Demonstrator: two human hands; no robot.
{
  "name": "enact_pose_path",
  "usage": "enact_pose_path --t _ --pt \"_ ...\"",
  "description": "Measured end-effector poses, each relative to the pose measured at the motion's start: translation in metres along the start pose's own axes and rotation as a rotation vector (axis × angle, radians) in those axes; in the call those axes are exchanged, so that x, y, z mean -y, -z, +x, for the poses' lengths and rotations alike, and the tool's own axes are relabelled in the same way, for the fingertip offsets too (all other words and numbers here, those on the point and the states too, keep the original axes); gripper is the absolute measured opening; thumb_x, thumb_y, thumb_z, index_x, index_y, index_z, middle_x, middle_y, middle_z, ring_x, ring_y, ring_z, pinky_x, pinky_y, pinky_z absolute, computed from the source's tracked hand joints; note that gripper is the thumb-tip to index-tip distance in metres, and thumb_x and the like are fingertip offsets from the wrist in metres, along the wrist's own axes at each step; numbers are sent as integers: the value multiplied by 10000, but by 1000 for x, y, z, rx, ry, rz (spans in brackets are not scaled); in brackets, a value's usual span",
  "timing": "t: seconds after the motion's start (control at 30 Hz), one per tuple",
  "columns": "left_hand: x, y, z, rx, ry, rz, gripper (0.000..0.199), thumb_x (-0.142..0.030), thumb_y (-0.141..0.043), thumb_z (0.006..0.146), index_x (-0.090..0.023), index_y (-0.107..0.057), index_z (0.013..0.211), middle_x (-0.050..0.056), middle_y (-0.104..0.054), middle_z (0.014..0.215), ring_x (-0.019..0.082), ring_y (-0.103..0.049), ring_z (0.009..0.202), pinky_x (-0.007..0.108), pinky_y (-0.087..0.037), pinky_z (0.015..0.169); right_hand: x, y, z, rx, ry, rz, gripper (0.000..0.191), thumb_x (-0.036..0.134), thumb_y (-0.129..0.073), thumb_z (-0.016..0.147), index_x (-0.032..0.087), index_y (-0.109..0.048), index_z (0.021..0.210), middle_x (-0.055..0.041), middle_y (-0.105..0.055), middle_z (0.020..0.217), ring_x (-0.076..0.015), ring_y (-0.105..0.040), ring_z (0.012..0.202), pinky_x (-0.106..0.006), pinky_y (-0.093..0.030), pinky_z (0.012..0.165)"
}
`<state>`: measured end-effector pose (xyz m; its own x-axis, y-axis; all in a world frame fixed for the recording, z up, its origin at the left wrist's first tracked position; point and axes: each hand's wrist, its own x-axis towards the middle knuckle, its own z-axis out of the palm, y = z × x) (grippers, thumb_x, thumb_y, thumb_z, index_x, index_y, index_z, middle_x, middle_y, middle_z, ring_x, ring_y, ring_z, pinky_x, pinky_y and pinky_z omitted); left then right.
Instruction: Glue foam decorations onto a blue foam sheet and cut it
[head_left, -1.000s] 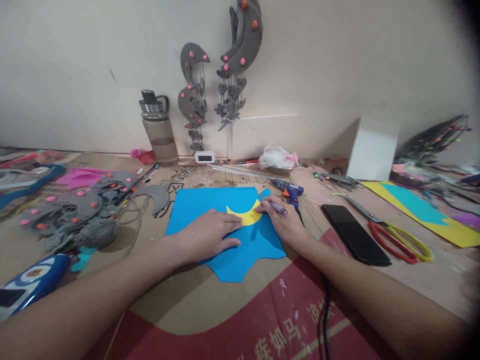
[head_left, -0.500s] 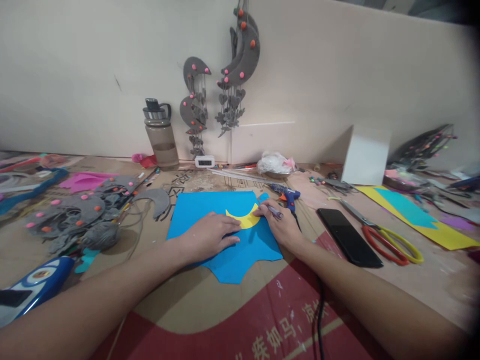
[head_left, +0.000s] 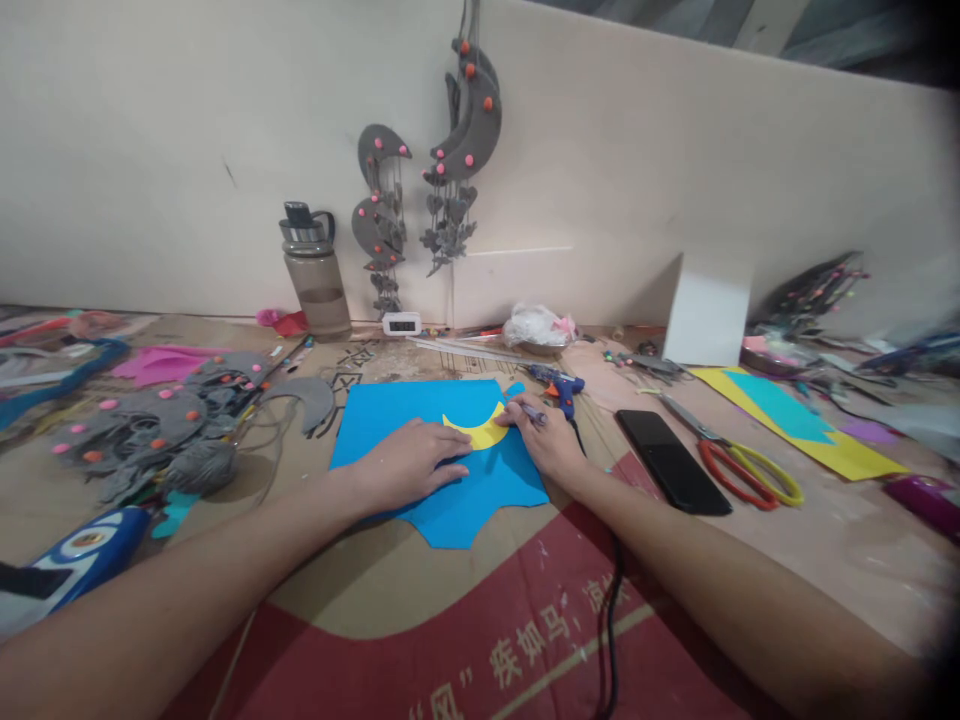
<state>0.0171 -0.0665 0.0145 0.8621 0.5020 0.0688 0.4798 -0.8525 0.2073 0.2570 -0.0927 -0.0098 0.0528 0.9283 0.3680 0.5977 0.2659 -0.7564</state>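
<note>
A yellow crescent [head_left: 487, 432] lies on a blue sheet [head_left: 405, 405] with a scalloped near edge; whether it is paper or felt I cannot tell. Across the left part of the crescent, my left hand [head_left: 412, 462] lies flat with its fingers stretched out, pressing it against the sheet. My right hand [head_left: 551, 440] is closed on a pen [head_left: 534, 414] at the crescent's right horn. The pen's tip is hidden behind the fingers. Just beyond this hand rests a blue glue gun [head_left: 559, 386].
To the right lie a black phone [head_left: 667, 460], scissors [head_left: 739, 460] and yellow sheeting [head_left: 862, 456]. Grey crescent pieces [head_left: 161, 410] crowd the left side. A water bottle [head_left: 315, 285] and a small clock [head_left: 402, 324] stand near the wall. A black cord [head_left: 611, 620] runs toward the front.
The whole view has shifted slightly as my head turned. Both hands, the crescent and the blue sheet keep nearly the same positions relative to each other.
</note>
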Motion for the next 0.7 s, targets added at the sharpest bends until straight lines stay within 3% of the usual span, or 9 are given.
enact_pose_path --t 0.53,0.7 --pt "-1 6 -1 44 -24 24 514 -478 -594 961 -190 -580 1387 107 -571 1466 289 -529 1351 415 -399 1072 -5 0 2 0 -8 2 332 469 -438 997 234 -625 856 -40 -782 876 -213 -727 926 -329 -517 870" --pt "-9 12 8 66 0 99 588 -549 -577 943 -186 -556 1405 115 -652 1350 313 -639 1159 399 -462 929 -6 0 2 -1 -8 21 322 468 -442 997 234 -613 856 -41 -791 890 -208 -731 911 -324 -519 873"
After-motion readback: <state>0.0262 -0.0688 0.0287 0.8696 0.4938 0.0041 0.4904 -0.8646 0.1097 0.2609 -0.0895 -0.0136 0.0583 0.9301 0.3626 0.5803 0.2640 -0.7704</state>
